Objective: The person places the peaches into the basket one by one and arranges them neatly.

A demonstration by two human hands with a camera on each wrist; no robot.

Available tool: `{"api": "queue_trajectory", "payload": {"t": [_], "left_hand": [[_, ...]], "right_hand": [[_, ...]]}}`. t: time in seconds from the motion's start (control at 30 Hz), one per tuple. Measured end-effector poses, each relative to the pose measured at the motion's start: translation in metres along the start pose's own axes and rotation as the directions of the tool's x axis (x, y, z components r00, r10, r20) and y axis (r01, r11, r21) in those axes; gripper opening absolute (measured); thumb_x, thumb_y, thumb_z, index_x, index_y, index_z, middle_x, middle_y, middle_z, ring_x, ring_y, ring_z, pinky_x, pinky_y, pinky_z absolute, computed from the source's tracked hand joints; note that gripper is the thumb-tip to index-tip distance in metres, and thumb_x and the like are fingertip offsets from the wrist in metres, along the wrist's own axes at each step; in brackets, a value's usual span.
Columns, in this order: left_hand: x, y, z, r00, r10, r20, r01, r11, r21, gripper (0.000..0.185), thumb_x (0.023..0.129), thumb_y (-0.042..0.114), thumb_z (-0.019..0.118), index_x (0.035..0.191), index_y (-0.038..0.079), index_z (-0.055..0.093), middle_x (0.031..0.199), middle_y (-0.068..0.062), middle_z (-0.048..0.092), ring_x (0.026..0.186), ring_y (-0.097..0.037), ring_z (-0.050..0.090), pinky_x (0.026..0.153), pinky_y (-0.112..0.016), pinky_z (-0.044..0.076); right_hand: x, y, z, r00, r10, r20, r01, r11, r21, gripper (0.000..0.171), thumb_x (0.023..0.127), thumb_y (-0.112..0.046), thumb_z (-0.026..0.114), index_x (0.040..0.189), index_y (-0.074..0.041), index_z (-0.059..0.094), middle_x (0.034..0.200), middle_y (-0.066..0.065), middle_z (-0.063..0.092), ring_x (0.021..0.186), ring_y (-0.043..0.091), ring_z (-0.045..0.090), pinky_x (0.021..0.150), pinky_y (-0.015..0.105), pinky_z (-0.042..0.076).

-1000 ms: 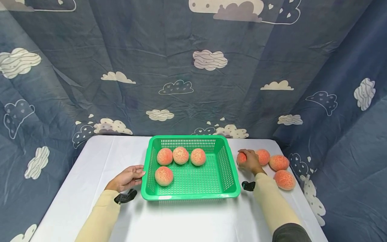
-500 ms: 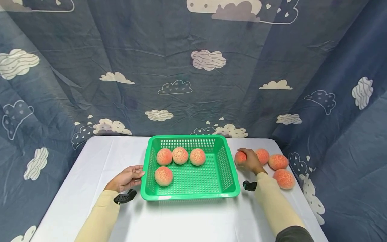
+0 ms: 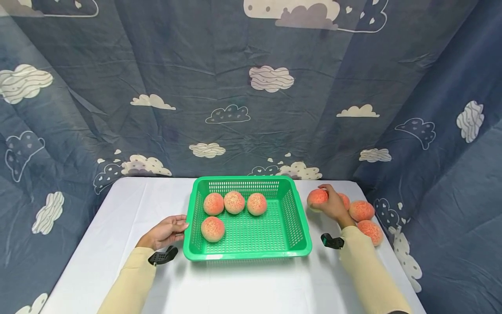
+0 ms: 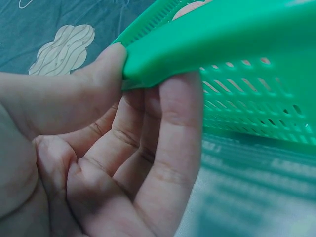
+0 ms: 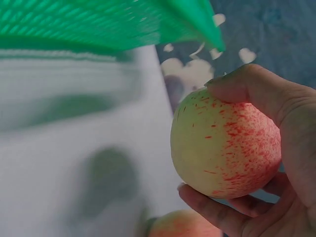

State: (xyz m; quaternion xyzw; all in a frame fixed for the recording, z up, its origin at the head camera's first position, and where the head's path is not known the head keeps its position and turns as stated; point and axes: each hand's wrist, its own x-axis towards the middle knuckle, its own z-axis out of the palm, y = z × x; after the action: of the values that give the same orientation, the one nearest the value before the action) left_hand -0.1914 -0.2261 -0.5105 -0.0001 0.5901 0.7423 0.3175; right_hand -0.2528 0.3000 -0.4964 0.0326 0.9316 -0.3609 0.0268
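Peach (image 3: 317, 197): cupped in the curled fingers and thumb of the right hand (image 3: 333, 205), lifted off the white table (image 3: 243, 283), just right of the green basket (image 3: 292, 213). Three more peaches (image 3: 361, 210) lie on the table behind that hand; four peaches (image 3: 234, 202) sit inside the basket. Left hand (image 3: 164, 231): thumb over, fingers under the basket's left rim, pinching it.

White table (image 3: 243, 283), basket (image 3: 300, 242), peaches (image 3: 361, 210)
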Motion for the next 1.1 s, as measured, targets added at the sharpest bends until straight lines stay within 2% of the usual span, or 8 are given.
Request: {"api": "queue_trajectory", "payload": {"t": [0.07,0.17,0.3,0.4,0.6,0.9,1.1], "left_hand": [[0.000,0.000,0.000,1.000,0.001,-0.002,-0.001,1.000,0.000,0.046,0.099,0.001,0.049,0.136,-0.018,0.028,0.102,-0.005,0.067,0.094,-0.015,0.066,0.084,-0.030,0.056],[0.000,0.000,0.001,1.000,0.002,-0.002,-0.002,1.000,-0.002,0.045,0.099,0.001,0.049,0.135,-0.017,0.029,0.101,-0.005,0.067,0.093,-0.014,0.066,0.083,-0.029,0.056],[0.000,-0.001,0.001,1.000,0.002,0.002,-0.002,1.000,-0.001,0.044,0.099,0.002,0.049,0.135,-0.016,0.031,0.101,-0.004,0.067,0.093,-0.013,0.066,0.084,-0.029,0.056],[-0.001,-0.001,0.001,1.000,0.003,0.002,-0.003,1.000,-0.001,0.044,0.099,0.002,0.049,0.135,-0.017,0.030,0.101,-0.004,0.067,0.093,-0.013,0.066,0.084,-0.029,0.056],[0.000,-0.001,0.001,1.000,0.004,-0.006,-0.004,1.000,-0.006,0.047,0.099,0.002,0.050,0.136,-0.018,0.028,0.102,-0.005,0.067,0.095,-0.014,0.066,0.085,-0.030,0.056],[0.000,-0.001,0.001,1.000,-0.004,-0.007,0.004,1.000,-0.005,0.042,0.099,0.002,0.049,0.134,-0.016,0.033,0.101,-0.005,0.068,0.094,-0.015,0.066,0.085,-0.030,0.056],[0.000,-0.001,0.000,1.000,-0.009,-0.017,0.009,1.000,-0.014,0.042,0.099,0.001,0.049,0.134,-0.015,0.033,0.100,-0.005,0.068,0.093,-0.014,0.066,0.085,-0.030,0.056]], "right_hand": [[-0.004,-0.004,-0.005,1.000,-0.002,-0.006,0.002,1.000,0.016,0.073,0.080,-0.023,0.077,0.137,-0.002,0.037,0.137,0.030,0.042,0.113,0.043,0.052,0.092,0.053,0.048],[-0.010,-0.010,-0.011,1.000,-0.013,-0.024,0.012,1.000,-0.014,0.073,0.079,-0.028,0.077,0.137,-0.004,0.039,0.136,0.027,0.045,0.111,0.041,0.053,0.092,0.053,0.047],[-0.015,-0.018,-0.017,0.999,-0.016,-0.037,0.015,1.000,-0.026,0.073,0.079,-0.027,0.077,0.137,-0.003,0.041,0.134,0.027,0.047,0.112,0.041,0.052,0.091,0.054,0.046],[-0.018,-0.025,-0.020,0.999,-0.014,-0.042,0.015,1.000,0.006,0.072,0.079,-0.024,0.077,0.138,-0.002,0.042,0.134,0.028,0.048,0.113,0.042,0.052,0.091,0.053,0.048],[-0.025,-0.038,-0.019,0.999,-0.019,-0.045,0.019,1.000,0.014,0.071,0.079,-0.027,0.077,0.138,-0.006,0.044,0.135,0.024,0.049,0.115,0.040,0.051,0.092,0.053,0.046],[-0.037,-0.058,-0.012,0.993,-0.114,-0.032,0.117,0.984,0.131,0.071,0.078,-0.011,0.078,0.140,-0.004,0.043,0.133,0.025,0.049,0.113,0.038,0.054,0.089,0.049,0.051],[-0.039,-0.075,0.000,0.981,-0.193,-0.012,0.191,0.962,0.193,0.071,0.076,-0.007,0.078,0.138,-0.001,0.043,0.131,0.026,0.049,0.110,0.040,0.055,0.085,0.049,0.053]]}}
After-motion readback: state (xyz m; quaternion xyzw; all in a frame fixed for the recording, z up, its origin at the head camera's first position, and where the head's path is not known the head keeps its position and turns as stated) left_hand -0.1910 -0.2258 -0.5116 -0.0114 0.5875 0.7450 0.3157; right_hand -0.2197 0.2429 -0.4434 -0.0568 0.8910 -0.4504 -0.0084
